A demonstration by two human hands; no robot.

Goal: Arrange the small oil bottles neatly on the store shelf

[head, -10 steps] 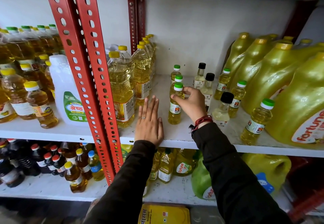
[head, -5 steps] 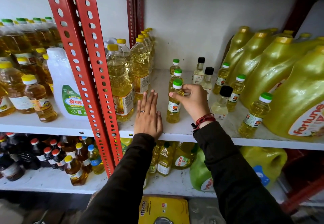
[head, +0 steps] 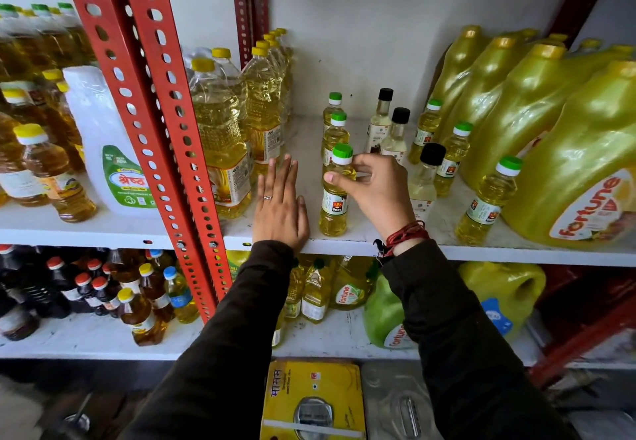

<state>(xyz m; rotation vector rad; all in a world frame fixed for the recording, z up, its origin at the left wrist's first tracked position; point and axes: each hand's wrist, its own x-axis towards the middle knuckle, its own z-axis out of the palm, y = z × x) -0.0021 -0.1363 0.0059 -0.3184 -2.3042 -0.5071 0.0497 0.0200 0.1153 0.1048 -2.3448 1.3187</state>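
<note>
Small oil bottle (head: 334, 195) — neck hidden by right hand (head: 377, 192).

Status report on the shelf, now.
Left hand flat on shelf, open. Right hand grips front green-capped bottle, upright. Black-capped bottle close beside.

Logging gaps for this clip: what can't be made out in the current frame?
Head view only:
- Small print on the front small oil bottle: too small.
- Right hand grip: palm side faces away.
- Black-capped bottle label: behind that hand.
- Fortune jug: cut by right edge.
- Left hand: palm on the shelf, unseen.
</note>
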